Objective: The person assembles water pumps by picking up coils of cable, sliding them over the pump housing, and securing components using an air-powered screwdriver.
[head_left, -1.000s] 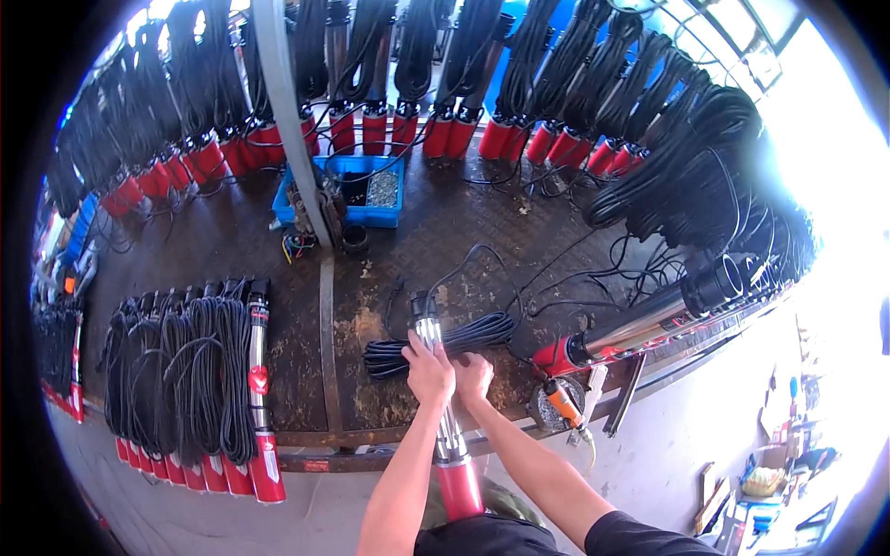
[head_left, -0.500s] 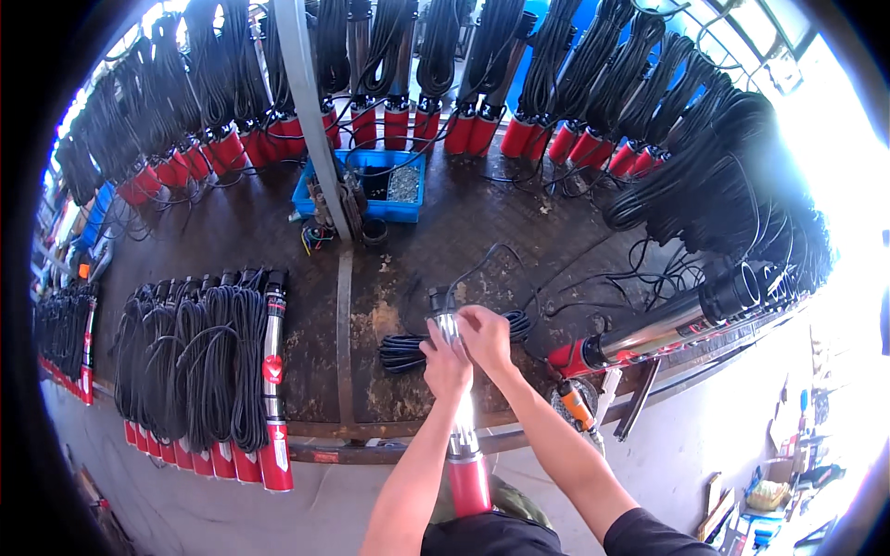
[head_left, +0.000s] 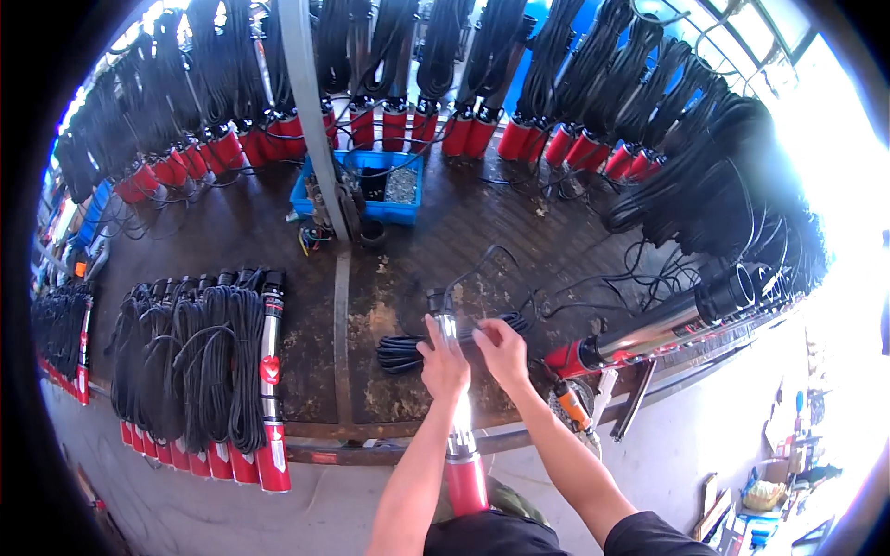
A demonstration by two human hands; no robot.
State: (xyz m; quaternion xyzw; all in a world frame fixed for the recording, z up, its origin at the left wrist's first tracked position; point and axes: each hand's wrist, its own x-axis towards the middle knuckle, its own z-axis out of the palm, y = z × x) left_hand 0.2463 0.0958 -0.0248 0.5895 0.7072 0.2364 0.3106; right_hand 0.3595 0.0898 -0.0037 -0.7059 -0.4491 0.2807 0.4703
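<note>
A submersible pump (head_left: 466, 486), with a silver tube, red lower end and black top, leans from my lap onto the edge of the workbench (head_left: 306, 375). Around the upper part of its tube, my left hand (head_left: 445, 372) is closed, thumb and fingers along the metal. Just right of the tube my right hand (head_left: 505, 352) is raised with its fingertips pinched together; whatever they hold is too small to make out. A coil of black cable (head_left: 400, 355) lies behind the tube on the bench, and one strand of it loops up by the pump's top.
Several finished-looking pumps with bundled cables (head_left: 199, 371) lie at the left edge. More pumps (head_left: 394, 125) stand along the back. A blue tray (head_left: 400, 215) sits by a metal post (head_left: 320, 120). At right lie another pump (head_left: 640, 329) and an orange-bodied tool (head_left: 575, 408).
My right hand has moved away from the tube, a little to the right and down, its fingers drawn into a pinch. My left hand stays on the tube.
</note>
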